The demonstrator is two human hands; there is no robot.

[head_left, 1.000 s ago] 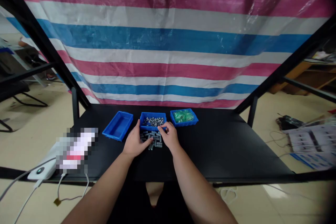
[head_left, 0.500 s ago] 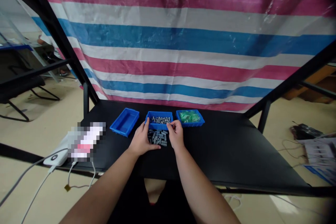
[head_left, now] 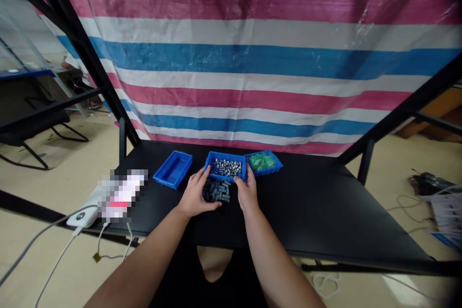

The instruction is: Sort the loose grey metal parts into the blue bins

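Note:
A blue bin [head_left: 225,178] of small shiny metal parts [head_left: 231,168] stands at the middle of the black table. My right hand [head_left: 248,191] grips its right front corner, thumb on the front rim. My left hand [head_left: 197,196] has its fingers spread, with fingertips by the bin's left front corner and the thumb stretched out below. Between my hands, in front of the bin, lies a pile of dark grey cylindrical pieces [head_left: 217,191]. Touching the bin on the right is another blue bin [head_left: 267,172] with green packets [head_left: 260,160].
An empty blue bin [head_left: 173,169] stands at the left. A blurred-out phone-like object [head_left: 124,197] and a white power bank [head_left: 83,216] with cables lie at the table's left edge. A striped sheet [head_left: 238,82] hangs behind, between black frame posts. A person sits far left.
My right hand has moved from the metal-parts bin's front rim to its right corner. That bin now sits further right, slightly tilted, against the green-packet bin. The view has shifted a little.

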